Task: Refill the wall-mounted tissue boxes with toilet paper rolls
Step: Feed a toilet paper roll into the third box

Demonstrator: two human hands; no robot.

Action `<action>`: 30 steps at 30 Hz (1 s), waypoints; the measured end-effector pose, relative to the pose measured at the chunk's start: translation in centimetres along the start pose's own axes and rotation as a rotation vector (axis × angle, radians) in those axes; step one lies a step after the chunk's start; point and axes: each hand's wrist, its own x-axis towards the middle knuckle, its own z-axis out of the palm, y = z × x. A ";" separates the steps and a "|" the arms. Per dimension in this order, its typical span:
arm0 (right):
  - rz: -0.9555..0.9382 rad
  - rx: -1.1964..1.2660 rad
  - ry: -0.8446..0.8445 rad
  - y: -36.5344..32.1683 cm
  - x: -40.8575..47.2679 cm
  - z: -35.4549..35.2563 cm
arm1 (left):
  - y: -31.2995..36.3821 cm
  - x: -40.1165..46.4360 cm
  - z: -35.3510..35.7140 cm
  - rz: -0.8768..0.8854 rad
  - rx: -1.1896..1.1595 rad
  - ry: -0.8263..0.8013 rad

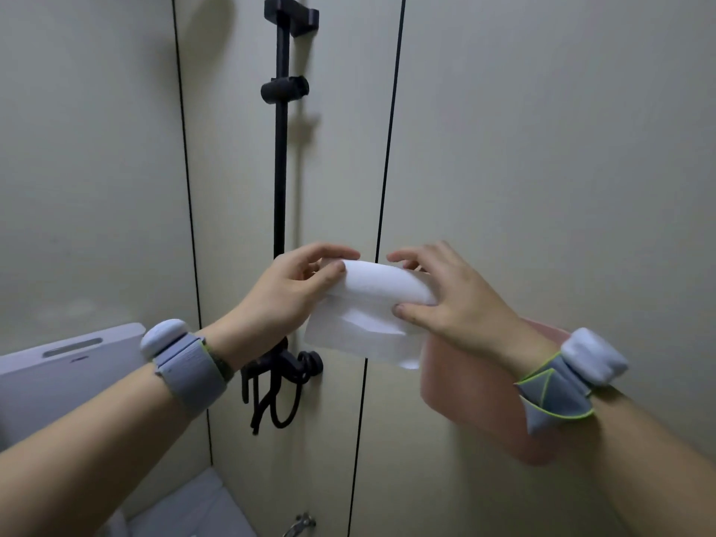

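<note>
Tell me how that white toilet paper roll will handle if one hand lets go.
The toilet paper roll is probably light; fingertips of the left hand and right hand alone hold it up. Its loose sheet hangs limp and creased, so likely floppy and easily torn. Being round, it may unroll.

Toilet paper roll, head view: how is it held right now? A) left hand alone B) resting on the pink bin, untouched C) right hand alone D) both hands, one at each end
D: the left hand pinches one end of the toilet paper roll and the right hand grips the other, a loose sheet hanging below.
</note>
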 end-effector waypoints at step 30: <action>0.311 0.707 -0.271 0.8 0.3 -4.8 | 2.7 1.8 -0.1 0.266 0.327 -0.213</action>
